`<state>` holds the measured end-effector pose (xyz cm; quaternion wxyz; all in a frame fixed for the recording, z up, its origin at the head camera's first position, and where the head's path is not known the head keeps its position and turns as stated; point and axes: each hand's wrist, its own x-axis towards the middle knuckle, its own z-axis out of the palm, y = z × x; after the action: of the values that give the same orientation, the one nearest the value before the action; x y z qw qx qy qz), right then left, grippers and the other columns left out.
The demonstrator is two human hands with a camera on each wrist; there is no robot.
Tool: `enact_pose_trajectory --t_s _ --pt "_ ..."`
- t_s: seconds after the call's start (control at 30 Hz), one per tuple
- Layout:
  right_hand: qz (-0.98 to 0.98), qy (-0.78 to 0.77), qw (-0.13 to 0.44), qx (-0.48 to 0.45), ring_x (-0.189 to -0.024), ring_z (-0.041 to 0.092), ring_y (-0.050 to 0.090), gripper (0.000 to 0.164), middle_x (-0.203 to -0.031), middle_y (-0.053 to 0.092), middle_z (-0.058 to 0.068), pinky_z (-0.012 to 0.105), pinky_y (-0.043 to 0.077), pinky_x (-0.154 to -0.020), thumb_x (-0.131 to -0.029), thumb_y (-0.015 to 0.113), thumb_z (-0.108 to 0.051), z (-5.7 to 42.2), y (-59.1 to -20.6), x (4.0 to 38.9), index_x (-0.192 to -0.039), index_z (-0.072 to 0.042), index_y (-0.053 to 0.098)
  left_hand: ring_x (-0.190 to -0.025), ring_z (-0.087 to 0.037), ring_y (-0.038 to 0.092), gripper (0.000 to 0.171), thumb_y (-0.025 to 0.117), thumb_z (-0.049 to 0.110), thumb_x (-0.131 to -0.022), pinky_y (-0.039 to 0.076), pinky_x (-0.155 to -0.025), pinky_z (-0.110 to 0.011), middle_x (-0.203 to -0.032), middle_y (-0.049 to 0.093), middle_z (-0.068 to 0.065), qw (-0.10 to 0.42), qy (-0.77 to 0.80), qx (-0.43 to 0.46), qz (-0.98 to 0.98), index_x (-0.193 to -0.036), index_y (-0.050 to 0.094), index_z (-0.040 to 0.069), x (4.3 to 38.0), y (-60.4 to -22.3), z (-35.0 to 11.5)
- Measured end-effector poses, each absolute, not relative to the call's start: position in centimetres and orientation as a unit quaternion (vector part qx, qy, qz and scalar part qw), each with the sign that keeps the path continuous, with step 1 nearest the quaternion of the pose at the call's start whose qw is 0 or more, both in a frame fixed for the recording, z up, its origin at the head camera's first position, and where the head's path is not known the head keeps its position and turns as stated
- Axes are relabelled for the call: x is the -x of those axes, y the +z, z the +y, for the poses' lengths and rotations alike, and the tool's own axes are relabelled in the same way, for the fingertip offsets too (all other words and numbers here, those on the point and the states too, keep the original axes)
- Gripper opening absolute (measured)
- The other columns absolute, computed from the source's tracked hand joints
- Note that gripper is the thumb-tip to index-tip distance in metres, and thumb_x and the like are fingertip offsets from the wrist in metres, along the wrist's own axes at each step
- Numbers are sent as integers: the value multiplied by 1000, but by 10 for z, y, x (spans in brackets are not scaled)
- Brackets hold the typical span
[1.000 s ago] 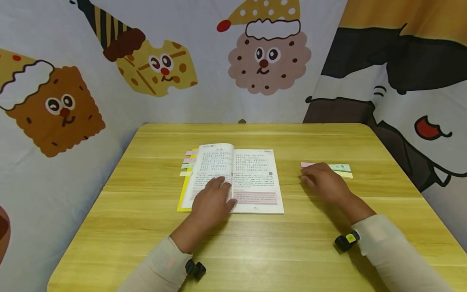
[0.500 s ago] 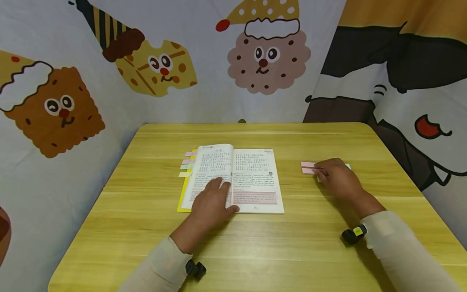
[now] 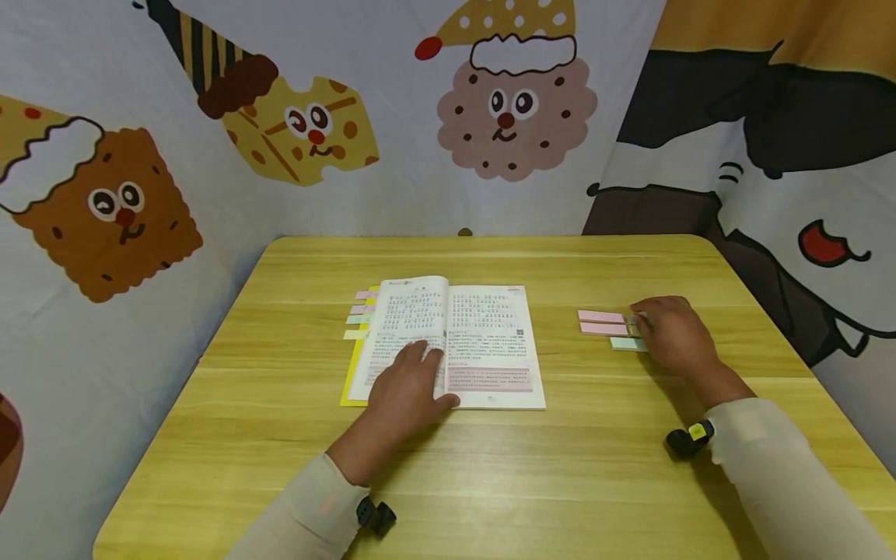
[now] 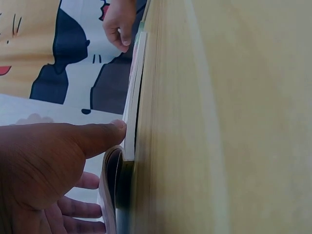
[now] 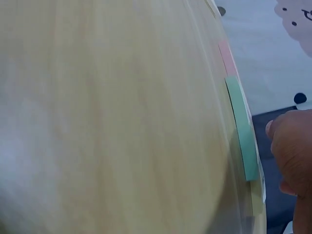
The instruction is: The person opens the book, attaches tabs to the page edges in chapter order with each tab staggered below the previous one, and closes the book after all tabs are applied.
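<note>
A printed book (image 3: 488,342) lies open on the table, its yellow cover showing at the left under the raised left pages. My left hand (image 3: 406,397) rests on it near the spine with fingers spread. In the left wrist view the thumb (image 4: 105,139) presses the page edge. Pink sticky tabs (image 3: 602,317) and a green sticky tab (image 3: 628,344) lie right of the book. Over their right end, my right hand (image 3: 672,334) has curled fingers, pinching a small strip at the fingertips that is mostly hidden. A yellow tab (image 5: 256,197) shows in the right wrist view.
Pink, green and yellow tabs (image 3: 358,320) stick out from the book's left edge. The wooden table (image 3: 490,490) stands against a cartoon-printed cloth (image 3: 406,194). A small black camera (image 3: 689,441) is on each wrist.
My right hand has moved right along the sticky tabs, uncovering the pink strips and then the green one. The left hand stays on the book, its thumb slightly further out.
</note>
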<state>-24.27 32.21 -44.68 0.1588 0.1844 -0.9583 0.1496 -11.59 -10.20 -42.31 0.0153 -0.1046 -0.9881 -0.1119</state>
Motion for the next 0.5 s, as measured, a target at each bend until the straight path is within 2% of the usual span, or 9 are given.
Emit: enact_pose_trajectory --t_s 0.5 --pt "-974 125 125 -144 -111 46 40 21 -113 57 23 58 29 -92 -92 58 -12 338 -455 249 -109 -1 66 -123 -31 41 75 74 51 -73 48 -81 -45 -136 43 -15 15 -110 105 -988 -130 49 10 116 -424 -102"
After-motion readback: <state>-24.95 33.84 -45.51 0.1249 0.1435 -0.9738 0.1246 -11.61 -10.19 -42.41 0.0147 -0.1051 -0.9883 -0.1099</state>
